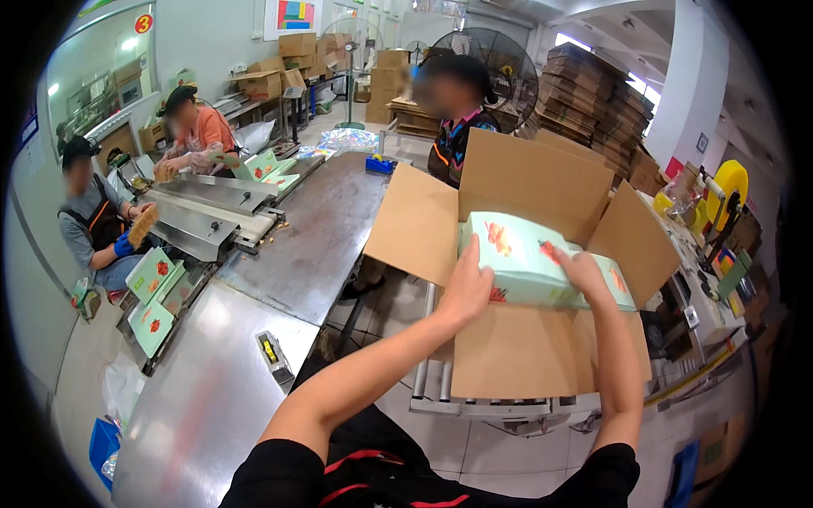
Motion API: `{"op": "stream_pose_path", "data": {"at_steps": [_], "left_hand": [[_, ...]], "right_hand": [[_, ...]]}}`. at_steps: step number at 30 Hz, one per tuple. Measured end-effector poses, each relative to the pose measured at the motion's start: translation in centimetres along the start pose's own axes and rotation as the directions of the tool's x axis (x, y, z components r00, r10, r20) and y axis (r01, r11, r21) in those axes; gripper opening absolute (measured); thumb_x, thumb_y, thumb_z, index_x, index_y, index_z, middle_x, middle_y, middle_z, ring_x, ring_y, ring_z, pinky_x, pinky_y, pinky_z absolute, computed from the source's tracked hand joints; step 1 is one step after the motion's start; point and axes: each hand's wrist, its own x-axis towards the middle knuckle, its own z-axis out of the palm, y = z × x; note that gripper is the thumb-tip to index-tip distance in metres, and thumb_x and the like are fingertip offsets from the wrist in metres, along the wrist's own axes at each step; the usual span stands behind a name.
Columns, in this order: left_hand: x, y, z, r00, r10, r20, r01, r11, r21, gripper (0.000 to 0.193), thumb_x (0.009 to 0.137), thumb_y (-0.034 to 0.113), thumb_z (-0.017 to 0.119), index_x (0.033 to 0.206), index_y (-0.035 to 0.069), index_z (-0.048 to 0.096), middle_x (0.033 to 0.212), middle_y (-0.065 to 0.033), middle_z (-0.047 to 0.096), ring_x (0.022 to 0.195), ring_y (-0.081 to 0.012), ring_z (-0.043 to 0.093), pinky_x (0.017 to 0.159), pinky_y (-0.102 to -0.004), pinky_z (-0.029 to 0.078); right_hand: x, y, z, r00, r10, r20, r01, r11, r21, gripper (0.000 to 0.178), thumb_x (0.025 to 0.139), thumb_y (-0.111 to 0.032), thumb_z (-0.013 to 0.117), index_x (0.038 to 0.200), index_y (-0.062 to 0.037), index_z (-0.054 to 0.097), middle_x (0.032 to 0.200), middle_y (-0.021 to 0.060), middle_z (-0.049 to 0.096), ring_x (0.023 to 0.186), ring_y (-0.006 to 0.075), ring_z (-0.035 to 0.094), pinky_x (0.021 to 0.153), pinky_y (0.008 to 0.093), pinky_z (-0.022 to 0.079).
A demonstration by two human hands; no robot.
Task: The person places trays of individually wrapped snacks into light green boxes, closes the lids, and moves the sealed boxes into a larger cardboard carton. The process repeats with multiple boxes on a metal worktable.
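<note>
— Which step is this?

— Loading, by the look of it. The left hand (467, 292) and the right hand (583, 273) grip a pale green printed box (542, 262) from either end, fingers curled over its near edges, and hold it in the mouth of the open cardboard carton (517, 347).

— Is the green box down inside yet?

— Not fully, I judge. It sits at the level of the flaps, tilted a little, with the carton's back flap standing up behind it. I can't see what it rests on below.

— Where does the carton stand?

— On a roller track (440, 385), just right of the steel counter (254, 339).

— What does the next move call for?

— Probably levelling the box and lowering it squarely so its corners clear the flaps, then opening both hands without catching fingers against the carton wall.

— Anyone else close?

— A person (453, 127) stands behind the carton; two more sit well off to the left at a conveyor (212, 216) with similar green boxes.
</note>
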Motion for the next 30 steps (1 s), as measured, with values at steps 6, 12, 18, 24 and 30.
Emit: {"op": "stream_pose_path", "data": {"at_steps": [6, 12, 18, 24, 30], "left_hand": [[-3.3, 0.8, -1.7, 0.971, 0.217, 0.096, -0.234, 0.802, 0.549, 0.066, 0.100, 0.042, 0.055, 0.146, -0.004, 0.046, 0.157, -0.0247, 0.037, 0.147, -0.0396, 0.033, 0.121, -0.0545, 0.022], [-2.5, 2.0, -2.8, 0.908, -0.022, 0.419, -0.333, 0.568, 0.753, 0.062, 0.099, 0.050, 0.056, 0.137, 0.002, 0.056, 0.141, -0.0158, 0.057, 0.142, -0.0292, 0.042, 0.119, -0.0618, 0.022], [-6.8, -2.0, -5.2, 0.889, 0.270, 0.369, -0.456, 0.585, 0.671, 0.062, 0.097, 0.051, 0.058, 0.138, 0.005, 0.056, 0.146, -0.0172, 0.053, 0.144, -0.0347, 0.039, 0.119, -0.0621, 0.023], [-9.7, -0.9, -6.6, 0.973, 0.157, 0.168, -0.230, 0.622, 0.749, 0.096, 0.088, 0.061, 0.064, 0.155, 0.001, 0.032, 0.161, -0.0272, 0.027, 0.152, -0.0397, 0.023, 0.121, -0.0605, 0.015], [-10.1, -6.0, -3.9, 0.995, -0.027, 0.100, -0.023, 0.884, 0.466, 0.108, 0.084, 0.051, 0.073, 0.157, -0.007, 0.018, 0.163, -0.0259, 0.021, 0.153, -0.0396, 0.019, 0.122, -0.0504, 0.021]], "right_hand": [[-4.4, -3.7, -1.3, 0.911, -0.395, -0.116, 0.328, 0.867, -0.375, 0.068, 0.099, -0.056, 0.052, 0.131, 0.0035, 0.061, 0.147, 0.0282, 0.048, 0.133, 0.0442, 0.049, 0.108, 0.0507, 0.041], [1.6, -6.3, 1.6, 0.700, -0.673, -0.239, 0.650, 0.739, -0.177, 0.068, 0.098, -0.052, 0.057, 0.153, -0.0151, 0.043, 0.160, 0.0208, 0.034, 0.148, 0.0421, 0.030, 0.117, 0.0568, 0.028], [-2.6, -9.8, 7.5, 0.807, -0.502, 0.311, 0.582, 0.765, -0.276, 0.078, 0.098, -0.069, 0.039, 0.162, -0.0264, 0.024, 0.169, 0.0157, 0.013, 0.156, 0.0390, 0.007, 0.118, 0.0690, 0.008], [-3.0, -8.8, 7.4, 0.812, -0.522, 0.260, 0.578, 0.783, -0.232, 0.075, 0.098, -0.060, 0.048, 0.161, -0.0233, 0.029, 0.168, 0.0157, 0.017, 0.156, 0.0382, 0.011, 0.119, 0.0674, 0.008], [-3.5, -9.4, 7.6, 0.842, -0.498, 0.207, 0.536, 0.817, -0.214, 0.071, 0.097, -0.051, 0.052, 0.159, -0.0199, 0.034, 0.168, 0.0128, 0.021, 0.156, 0.0362, 0.014, 0.120, 0.0656, 0.006]]}}
